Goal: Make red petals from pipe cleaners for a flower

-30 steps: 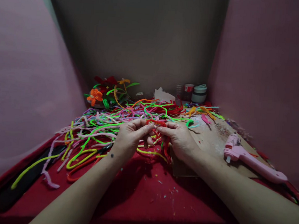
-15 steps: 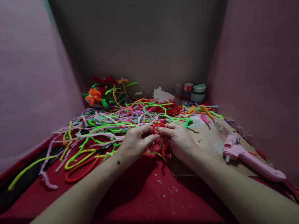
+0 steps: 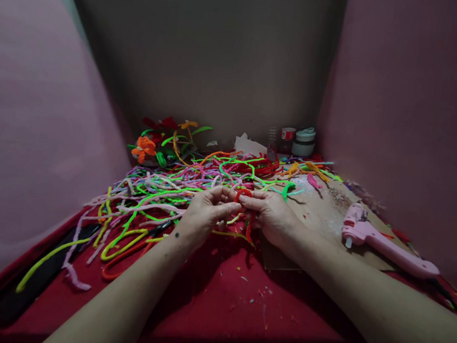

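Between my hands, at the middle of the head view, is a red pipe cleaner (image 3: 244, 192) bent into a small loop, with a red end hanging below. My right hand (image 3: 273, 214) pinches the loop between thumb and fingers. From the other side, my left hand (image 3: 209, 208) has its thumb and fingertips closed at the loop's left edge. Part of the red piece is hidden behind the fingers. Behind my left hand spreads a tangled heap of pipe cleaners (image 3: 162, 191) in green, pink, yellow and other colours.
A pink hot glue gun (image 3: 390, 244) lies on a stained cardboard sheet (image 3: 321, 214) at the right. Pipe cleaner flowers (image 3: 144, 149) stand at the back left. A lidded cup (image 3: 304, 142) and a red-labelled jar (image 3: 287, 139) stand at the back. Small scraps dot the red cloth (image 3: 240, 311).
My left hand has shifted slightly left and its wrist has turned a little. The red loop stays between my fingers, and its hanging end looks straighter.
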Available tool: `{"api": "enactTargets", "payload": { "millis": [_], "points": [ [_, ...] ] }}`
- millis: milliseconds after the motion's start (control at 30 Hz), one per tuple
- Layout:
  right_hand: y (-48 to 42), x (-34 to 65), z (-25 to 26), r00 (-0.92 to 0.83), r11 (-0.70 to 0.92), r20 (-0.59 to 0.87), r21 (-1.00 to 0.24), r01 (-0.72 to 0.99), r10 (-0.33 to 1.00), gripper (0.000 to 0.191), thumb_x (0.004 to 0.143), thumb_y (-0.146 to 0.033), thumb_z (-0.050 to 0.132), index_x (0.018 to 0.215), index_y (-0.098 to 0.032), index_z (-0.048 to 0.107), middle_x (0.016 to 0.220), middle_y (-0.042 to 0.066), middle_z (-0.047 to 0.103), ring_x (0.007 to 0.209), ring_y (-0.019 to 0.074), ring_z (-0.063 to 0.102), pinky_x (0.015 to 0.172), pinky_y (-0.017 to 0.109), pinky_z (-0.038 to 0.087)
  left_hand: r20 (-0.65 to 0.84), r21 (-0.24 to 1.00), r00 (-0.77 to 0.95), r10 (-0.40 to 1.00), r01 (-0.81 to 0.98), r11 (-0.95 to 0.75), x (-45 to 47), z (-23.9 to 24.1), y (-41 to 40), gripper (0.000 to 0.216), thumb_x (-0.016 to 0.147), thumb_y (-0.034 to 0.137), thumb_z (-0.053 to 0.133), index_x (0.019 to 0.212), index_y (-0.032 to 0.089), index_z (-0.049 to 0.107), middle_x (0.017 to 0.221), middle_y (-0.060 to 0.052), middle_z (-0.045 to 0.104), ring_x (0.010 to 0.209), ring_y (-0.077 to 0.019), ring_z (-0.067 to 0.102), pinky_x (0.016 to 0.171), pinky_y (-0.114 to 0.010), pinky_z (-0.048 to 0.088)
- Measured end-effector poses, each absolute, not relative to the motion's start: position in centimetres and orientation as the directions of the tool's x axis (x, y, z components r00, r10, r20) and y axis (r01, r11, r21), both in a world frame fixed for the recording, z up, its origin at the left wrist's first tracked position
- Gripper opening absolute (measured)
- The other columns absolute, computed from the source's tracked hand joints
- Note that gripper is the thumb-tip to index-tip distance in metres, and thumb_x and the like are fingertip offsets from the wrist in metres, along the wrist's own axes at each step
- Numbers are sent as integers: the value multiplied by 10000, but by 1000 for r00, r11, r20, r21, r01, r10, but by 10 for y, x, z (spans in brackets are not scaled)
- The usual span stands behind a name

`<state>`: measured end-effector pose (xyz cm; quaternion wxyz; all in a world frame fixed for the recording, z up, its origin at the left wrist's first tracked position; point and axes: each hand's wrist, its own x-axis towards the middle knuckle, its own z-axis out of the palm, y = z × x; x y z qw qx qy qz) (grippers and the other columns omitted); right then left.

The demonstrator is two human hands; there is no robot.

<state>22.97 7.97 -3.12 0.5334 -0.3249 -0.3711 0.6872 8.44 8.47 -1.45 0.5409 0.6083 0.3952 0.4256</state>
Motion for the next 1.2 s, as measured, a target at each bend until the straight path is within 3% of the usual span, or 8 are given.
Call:
{"api": "enactTargets", "payload": {
  "millis": [167,267,400,600,733,867,967,1200],
  "points": [
    [79,229,-29,-282,-216,-66,-812,-542,957,126,619,-169,696,706,-141,610,544,-11,565,418,77,508,387,190,370,-40,987,421,906,-122,100,86,-16,85,302,670,223,703,896,155,515,691,-19,639,532,-112,594,417,-181,430],
    [80,231,-30,-275,-218,-68,-798,-561,959,126,621,-144,682,718,-134,603,546,0,584,421,88,520,400,203,412,-29,979,451,892,-169,117,88,-17,84,325,682,202,691,937,136,500,726,-53,662,622,-150,639,518,-236,505],
    [82,232,-32,-243,-182,-53,-816,-549,969,114,619,-126,668,713,-125,604,536,4,587,409,88,494,403,217,405,34,988,413,910,-150,31,91,-18,81,353,667,179,693,951,135,488,749,-45,661,669,-169,651,614,-301,536],
    [85,231,-33,-197,-179,-73,-779,-601,978,125,612,-70,650,723,-122,632,551,-12,582,415,57,448,397,185,346,134,990,345,929,-1,-142,98,-18,78,400,638,134,662,989,158,471,700,17,622,573,-110,593,518,-207,467],
    [86,230,-34,-186,-209,-115,-741,-638,976,89,642,-87,630,726,-116,628,537,-26,554,397,43,412,376,173,306,269,921,339,902,183,-344,96,-24,78,370,669,92,569,1022,181,503,716,26,591,639,-98,566,572,-192,432],
    [89,231,-38,-166,-190,-109,-759,-623,980,46,674,-149,629,710,-125,614,505,-39,513,377,40,364,345,173,239,274,844,421,865,326,-426,91,-25,79,540,666,47,510,1177,214,463,646,50,534,578,-84,502,547,-188,392],
    [90,232,-39,-161,-163,-80,-777,-608,984,65,648,-148,656,683,-129,605,526,-36,530,392,42,369,371,183,282,162,902,455,876,291,-318,89,-16,78,535,654,56,529,1165,194,448,629,56,532,519,-70,474,489,-173,375],
    [89,231,-36,-170,-90,14,-806,-585,985,114,626,-181,695,617,-135,591,496,-32,538,411,66,424,393,203,324,-178,984,560,809,111,140,84,-11,82,139,640,117,596,762,125,528,526,6,566,392,-71,477,369,-171,382]
  ]
}}
